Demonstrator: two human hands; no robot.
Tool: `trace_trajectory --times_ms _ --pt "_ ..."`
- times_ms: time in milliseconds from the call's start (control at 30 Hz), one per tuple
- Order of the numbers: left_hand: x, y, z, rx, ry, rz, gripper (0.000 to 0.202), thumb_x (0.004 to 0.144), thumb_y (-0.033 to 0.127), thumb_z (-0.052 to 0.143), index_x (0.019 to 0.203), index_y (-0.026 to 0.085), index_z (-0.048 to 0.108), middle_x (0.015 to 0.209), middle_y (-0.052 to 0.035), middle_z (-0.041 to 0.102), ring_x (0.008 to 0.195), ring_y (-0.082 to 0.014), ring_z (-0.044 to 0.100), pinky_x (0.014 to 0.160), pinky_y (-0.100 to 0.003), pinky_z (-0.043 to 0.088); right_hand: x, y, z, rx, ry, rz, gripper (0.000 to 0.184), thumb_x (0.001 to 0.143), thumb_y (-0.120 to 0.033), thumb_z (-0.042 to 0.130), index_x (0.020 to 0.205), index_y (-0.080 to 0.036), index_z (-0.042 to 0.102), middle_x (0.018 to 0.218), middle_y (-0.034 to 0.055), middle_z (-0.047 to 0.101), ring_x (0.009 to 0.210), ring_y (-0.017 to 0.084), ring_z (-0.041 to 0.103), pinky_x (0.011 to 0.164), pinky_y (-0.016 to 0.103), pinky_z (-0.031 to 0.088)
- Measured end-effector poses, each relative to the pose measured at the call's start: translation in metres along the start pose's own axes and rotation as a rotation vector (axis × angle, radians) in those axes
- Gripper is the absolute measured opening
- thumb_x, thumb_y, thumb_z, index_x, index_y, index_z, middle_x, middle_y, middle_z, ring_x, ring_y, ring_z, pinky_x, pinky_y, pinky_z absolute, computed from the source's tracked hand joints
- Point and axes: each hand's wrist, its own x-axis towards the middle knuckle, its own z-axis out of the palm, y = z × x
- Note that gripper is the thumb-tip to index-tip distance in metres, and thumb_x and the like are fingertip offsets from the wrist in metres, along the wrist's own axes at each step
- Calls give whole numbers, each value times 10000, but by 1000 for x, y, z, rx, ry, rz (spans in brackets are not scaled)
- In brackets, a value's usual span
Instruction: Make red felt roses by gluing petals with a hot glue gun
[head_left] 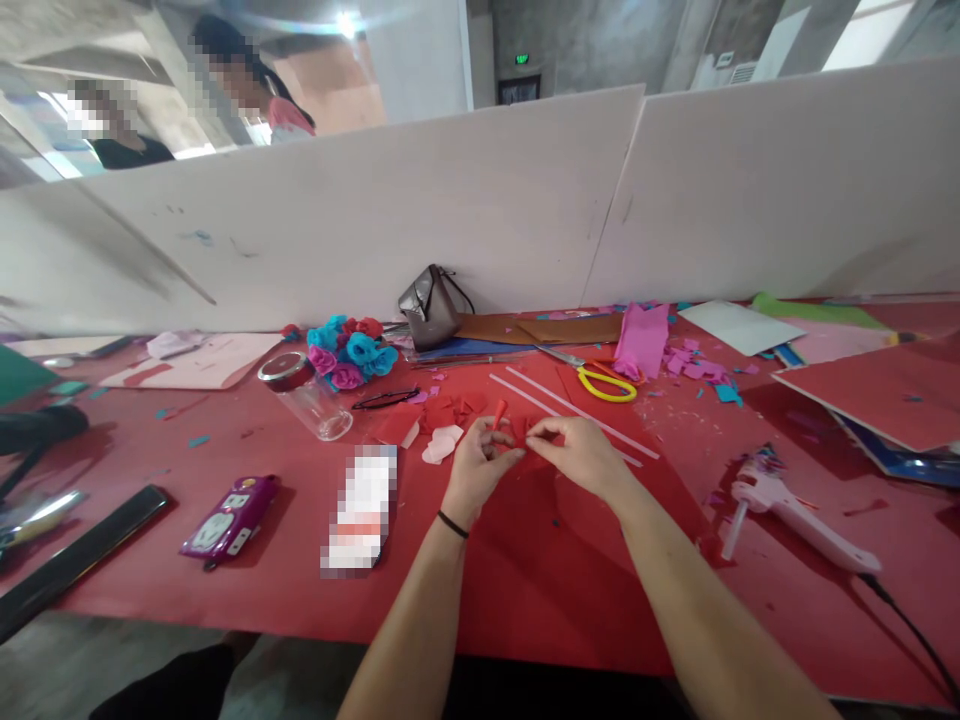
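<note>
My left hand [484, 452] is closed around a small rolled piece of red paper [499, 412], which sticks up between its fingers. Close beside it, my right hand [576, 452] pinches with thumb and forefinger; what lies in the pinch is hard to tell against the red behind it. Just beyond the hands lie red paper petals [461, 407] and pale pink petal shapes [442, 444]. Two thin translucent glue sticks [592, 412] rest to the right, near yellow-handled scissors [606, 384].
A white glue gun [802, 520] with a cord lies at right. Leftward are a clear jar [319, 405], blue and pink paper flowers [352, 352], a purple device [231, 520] and a phone-like object [361, 508]. A white partition [375, 230] borders the table's back; people are beyond it.
</note>
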Motion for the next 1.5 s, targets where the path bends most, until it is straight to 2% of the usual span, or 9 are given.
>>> trace_trajectory --times_ms 100,167,300,433,633,833,1167,1367,1500 --pt "-1 0 1 -39 70 82 258 740 377 653 864 184 534 826 8 600 483 -34 372 484 -196 303 4 6 1 260 261 95 176 704 -371 625 733 -219 708 747 13 719 736 191 630 741 319 443" --pt "-1 1 2 -72 107 118 283 804 462 563 795 182 530 820 0 591 496 -44 367 494 -206 313 7 7 2 513 391 182 213 630 -398 682 711 -203 709 684 3 701 679 170 609 702 300 444" --pt "-1 3 2 -51 116 159 316 794 475 582 713 171 560 736 -7 578 532 -68 381 538 -222 334 9 1 8 874 486 349 259 454 -351 787 641 -187 715 544 -26 641 524 114 526 575 263 420" --pt "-2 4 2 -11 119 157 258 775 435 605 738 180 616 682 -5 581 575 -96 429 592 -232 373 8 -6 16 1008 478 381 263 411 -324 819 614 -188 722 544 -25 650 496 100 517 534 250 421" --pt "-2 4 3 13 109 147 188 742 372 627 727 185 633 648 -2 582 654 -130 512 673 -247 415 6 -9 17 1079 461 411 266 415 -312 834 625 -194 719 580 -8 682 525 121 571 519 247 445" --pt "-3 0 5 -21 94 166 228 738 410 638 690 190 605 702 -15 612 728 -149 542 762 -273 429 1 -11 16 1187 434 413 293 429 -319 851 645 -187 702 596 -12 687 546 111 596 524 223 453" --pt "1 -9 5 -115 89 116 296 742 474 646 749 185 580 690 18 515 635 -100 410 643 -223 362 0 -11 19 1326 408 430 273 459 -248 861 679 -193 709 637 -30 701 555 84 602 522 183 471" --pt "2 -7 8 -198 87 56 323 698 484 678 743 179 580 703 14 515 631 -97 404 641 -228 357 -2 -13 25 1333 372 437 224 515 -256 841 683 -193 705 658 -27 708 561 79 607 518 177 467" --pt "2 -4 9 -218 73 53 283 694 431 686 766 176 590 696 18 512 635 -95 412 645 -227 353 -2 -12 25 1334 356 420 216 530 -263 836 680 -180 705 615 -29 683 537 65 582 503 161 456"
